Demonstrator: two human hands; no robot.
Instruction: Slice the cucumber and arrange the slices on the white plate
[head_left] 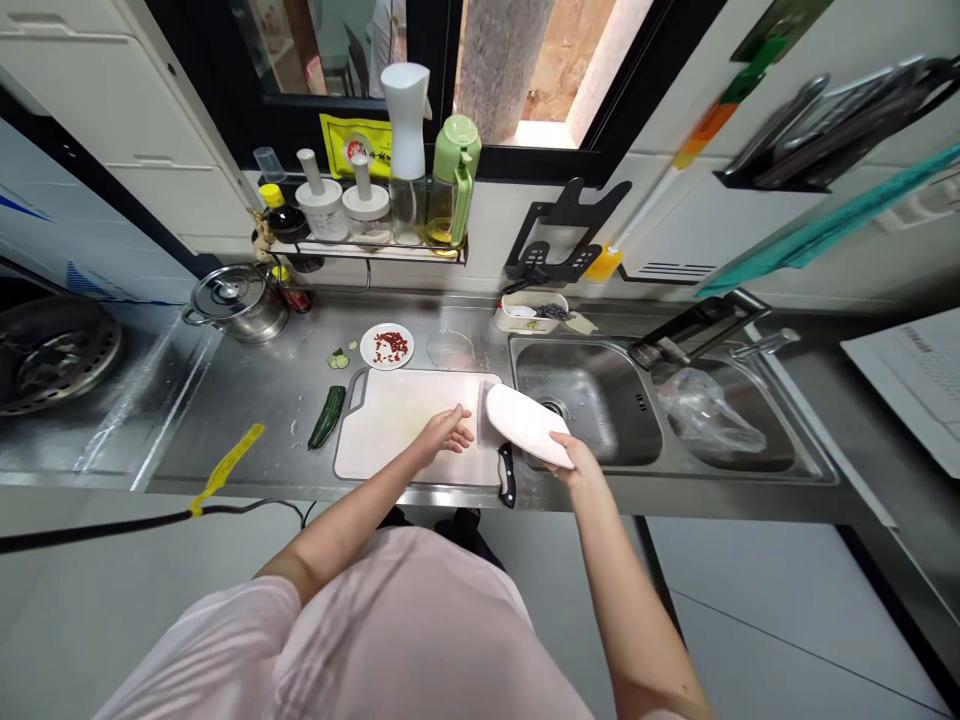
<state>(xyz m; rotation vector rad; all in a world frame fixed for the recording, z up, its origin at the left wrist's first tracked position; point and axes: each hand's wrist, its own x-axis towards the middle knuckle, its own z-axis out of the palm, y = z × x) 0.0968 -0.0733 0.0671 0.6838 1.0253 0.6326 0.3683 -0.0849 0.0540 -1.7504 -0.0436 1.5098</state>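
Plate: a white oval plate (pixel 525 425) hung tilted above the right end of a white plastic cutting board (pixel 397 425), its far edge reaching toward the steel sink (pixel 585 400)
Right grip: the right hand (pixel 566 455) was clamped on the plate's near rim, with the fingers under it and out of sight
Left grip: the left hand (pixel 448 432) was open, fingers apart and palm down, on or just above the board; contact could not be told
Knife: a kitchen knife's black handle (pixel 506 475) stuck out past the board's near edge, its blade mostly hidden under the plate
Step in hand: by the look of it, the plate was being handled at the board, beside the knife
Next move: the plate's low side sat over the knife, so any lowering called for clearance from the blade
Things: a dark green cucumber piece (pixel 327 417) lay left of the board, near cucumber slices (pixel 339 360) and a small white dish of red morsels (pixel 387 346)
Rest: a steel pot (pixel 236 303) stood on the worktop (pixel 247 420), and a clear plastic bag (pixel 709 415) lay in the second sink basin; a green-capped oil bottle (pixel 454 180) stood on a shelf (pixel 367 252)
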